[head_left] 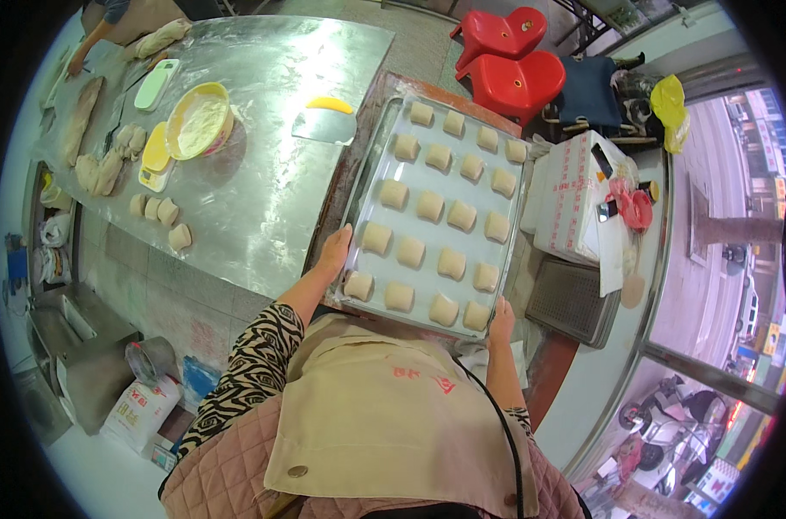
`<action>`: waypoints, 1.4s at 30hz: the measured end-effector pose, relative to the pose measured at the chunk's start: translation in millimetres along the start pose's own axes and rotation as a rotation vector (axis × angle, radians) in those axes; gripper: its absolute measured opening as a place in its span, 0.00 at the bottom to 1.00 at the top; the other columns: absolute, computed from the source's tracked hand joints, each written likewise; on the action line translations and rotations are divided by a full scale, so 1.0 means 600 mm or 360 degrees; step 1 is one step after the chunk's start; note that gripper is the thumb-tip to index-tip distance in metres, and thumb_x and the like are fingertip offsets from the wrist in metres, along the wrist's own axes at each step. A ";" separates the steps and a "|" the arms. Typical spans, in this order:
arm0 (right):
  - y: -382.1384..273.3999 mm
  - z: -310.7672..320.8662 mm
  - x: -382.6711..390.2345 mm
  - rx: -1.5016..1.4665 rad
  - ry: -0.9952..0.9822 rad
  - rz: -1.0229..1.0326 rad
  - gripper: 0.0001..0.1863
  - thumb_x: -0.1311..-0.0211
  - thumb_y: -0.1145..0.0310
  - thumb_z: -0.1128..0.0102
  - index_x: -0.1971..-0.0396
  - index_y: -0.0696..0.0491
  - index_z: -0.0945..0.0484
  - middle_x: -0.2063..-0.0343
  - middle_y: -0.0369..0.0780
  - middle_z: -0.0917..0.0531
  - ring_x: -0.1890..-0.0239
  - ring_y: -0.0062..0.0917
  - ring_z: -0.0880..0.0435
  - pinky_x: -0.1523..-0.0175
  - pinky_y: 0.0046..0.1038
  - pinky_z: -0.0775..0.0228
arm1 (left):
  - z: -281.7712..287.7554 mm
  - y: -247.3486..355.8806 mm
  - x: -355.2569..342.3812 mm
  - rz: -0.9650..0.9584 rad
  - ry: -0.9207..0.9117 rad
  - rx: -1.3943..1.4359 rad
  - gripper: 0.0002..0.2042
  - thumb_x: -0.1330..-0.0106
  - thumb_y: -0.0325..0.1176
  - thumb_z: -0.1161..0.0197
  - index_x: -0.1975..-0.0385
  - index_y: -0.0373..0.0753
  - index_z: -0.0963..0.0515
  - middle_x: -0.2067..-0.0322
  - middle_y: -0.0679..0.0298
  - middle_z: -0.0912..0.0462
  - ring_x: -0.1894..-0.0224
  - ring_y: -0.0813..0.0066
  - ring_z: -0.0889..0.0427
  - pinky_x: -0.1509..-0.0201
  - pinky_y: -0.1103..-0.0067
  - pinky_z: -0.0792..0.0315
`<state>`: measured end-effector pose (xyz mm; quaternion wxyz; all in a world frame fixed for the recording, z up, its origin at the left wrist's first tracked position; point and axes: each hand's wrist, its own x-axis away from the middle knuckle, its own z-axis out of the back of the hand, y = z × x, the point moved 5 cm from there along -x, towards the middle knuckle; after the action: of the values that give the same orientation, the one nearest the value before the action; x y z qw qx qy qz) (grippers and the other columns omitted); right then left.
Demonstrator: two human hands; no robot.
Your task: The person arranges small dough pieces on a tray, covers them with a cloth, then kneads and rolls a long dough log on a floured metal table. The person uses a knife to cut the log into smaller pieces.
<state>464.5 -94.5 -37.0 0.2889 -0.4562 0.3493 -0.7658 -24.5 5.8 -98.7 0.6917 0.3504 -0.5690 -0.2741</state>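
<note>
A metal baking tray [427, 281] lies tilted in front of me, carrying rows of pale cylindrical dough pieces [461, 215]. My left hand [335, 249] is closed round its left rim, close to the near corner. At the near right corner, my right hand [502, 322] grips the opposite rim; its fingers are partly hidden by the edge. Left of the tray is a floury steel table [276, 199] with a dough scraper [326, 121] that has a yellow handle.
On the table stand a yellow bowl of flour [201, 121], a yellow scale [156, 156], a green scale [157, 85] and several dough lumps [99, 173]. Another person's arm [94, 43] reaches in at far left. Red chairs [514, 85] and a white box [570, 199] stand to the right.
</note>
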 end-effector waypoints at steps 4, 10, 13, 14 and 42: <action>0.008 -0.002 -0.024 -0.0408 0.0103 -0.0212 0.25 0.17 0.47 0.47 0.59 0.55 0.17 0.64 0.34 0.18 0.60 0.22 0.20 0.51 0.34 0.24 | -0.009 0.015 -0.024 -0.0045 -0.0070 0.0023 0.27 0.18 0.55 0.46 0.63 0.32 0.19 0.68 0.66 0.19 0.62 0.73 0.25 0.54 0.70 0.28; 0.000 -0.024 -0.078 -0.0432 0.0263 -0.0557 0.30 0.16 0.44 0.50 0.48 0.59 0.16 0.54 0.39 0.14 0.53 0.29 0.16 0.47 0.39 0.21 | -0.036 0.016 -0.029 -0.0170 0.0069 0.0057 0.28 0.18 0.53 0.45 0.72 0.30 0.26 0.76 0.64 0.32 0.68 0.76 0.34 0.61 0.68 0.31; -0.002 -0.040 -0.099 -0.0740 0.0154 -0.0456 0.30 0.16 0.47 0.50 0.41 0.61 0.18 0.48 0.43 0.14 0.49 0.34 0.15 0.44 0.41 0.21 | -0.034 0.047 -0.007 -0.0458 0.0318 -0.0335 0.28 0.18 0.54 0.49 0.69 0.31 0.23 0.75 0.49 0.23 0.70 0.52 0.22 0.60 0.59 0.29; -0.002 -0.035 -0.104 -0.0600 0.0231 -0.0365 0.29 0.16 0.48 0.49 0.43 0.62 0.17 0.50 0.43 0.14 0.52 0.33 0.16 0.46 0.41 0.22 | -0.033 0.057 0.001 -0.0490 0.0386 -0.0466 0.28 0.18 0.54 0.50 0.68 0.31 0.22 0.74 0.45 0.20 0.69 0.45 0.20 0.60 0.57 0.29; -0.318 -0.229 -0.060 -0.0471 0.0058 0.0238 0.24 0.15 0.57 0.50 0.41 0.64 0.20 0.47 0.44 0.15 0.50 0.32 0.16 0.45 0.39 0.21 | 0.197 0.297 -0.015 -0.0878 0.0489 -0.0477 0.25 0.15 0.49 0.57 0.63 0.35 0.20 0.62 0.41 0.15 0.58 0.32 0.18 0.50 0.49 0.26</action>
<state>332.1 82.6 50.6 0.2684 -0.4526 0.4965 -0.6904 -145.4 100.2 50.3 0.7128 0.4227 -0.2955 -0.4754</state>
